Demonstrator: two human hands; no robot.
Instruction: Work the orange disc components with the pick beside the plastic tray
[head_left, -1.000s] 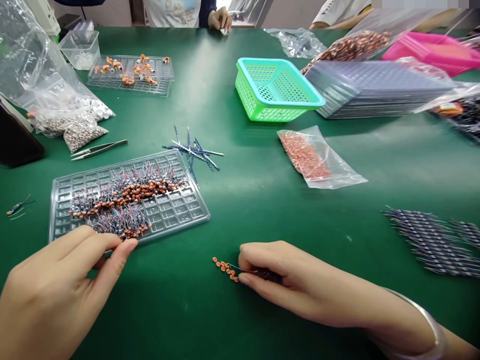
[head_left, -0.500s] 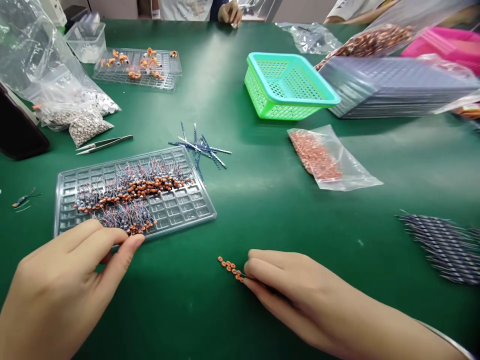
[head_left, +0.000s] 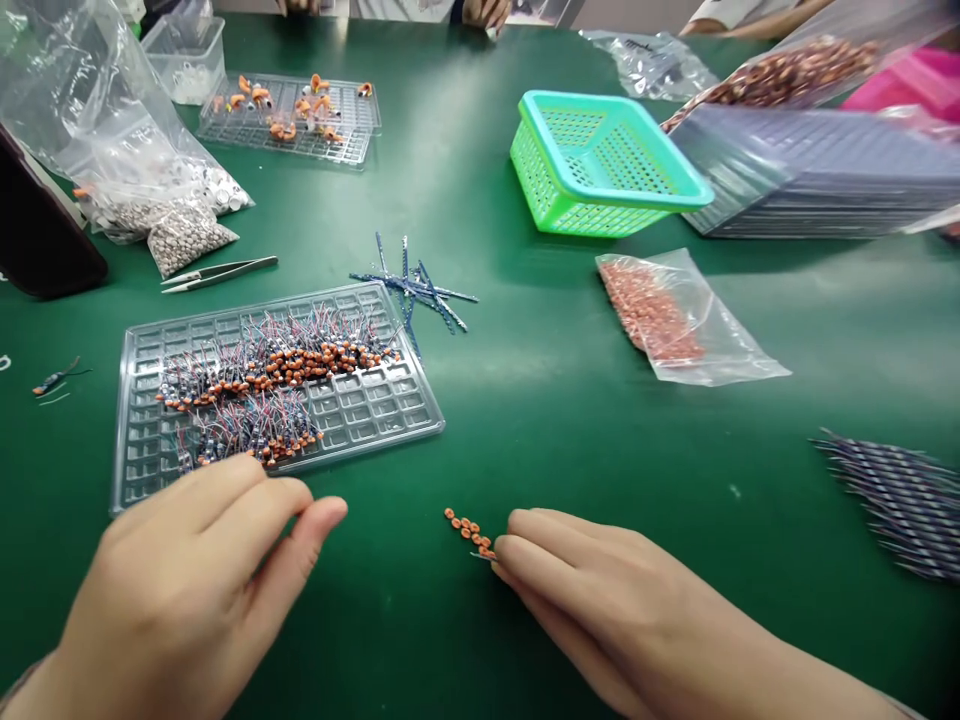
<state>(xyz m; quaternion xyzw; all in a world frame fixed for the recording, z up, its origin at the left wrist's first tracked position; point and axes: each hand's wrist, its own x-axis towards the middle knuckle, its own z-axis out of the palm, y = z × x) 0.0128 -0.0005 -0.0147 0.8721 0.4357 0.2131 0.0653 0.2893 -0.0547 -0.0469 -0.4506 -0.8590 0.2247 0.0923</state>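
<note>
My left hand (head_left: 206,575) hovers in front of the clear blister tray (head_left: 375,402), its fingers curled in and the thumb tip sticking out. Nothing shows in it. On the tray stand many small orange parts with wire tails (head_left: 289,365), in two bands. My right hand (head_left: 592,585) rests low at the centre, fingers pinched on a thin grey wire-like piece (head_left: 481,556), mostly hidden by the fingers. Just left of its fingertips, several small orange discs (head_left: 466,527) lie in a slanting double row on the green table (head_left: 405,620).
Tweezers (head_left: 221,273) and bags of small metal parts (head_left: 187,235) lie left. Loose blue twisted wires (head_left: 420,290) are behind the tray. A green basket (head_left: 600,205), a bag of orange parts (head_left: 660,315), stacked trays (head_left: 817,180) and a wire bundle (head_left: 896,500) are right. Another person's hand (head_left: 487,12) is at the far edge.
My left hand has moved right and away from the tray's front edge, its thumb tip now past the fingers. My right hand stays by the discs. The whole view has shifted slightly.
</note>
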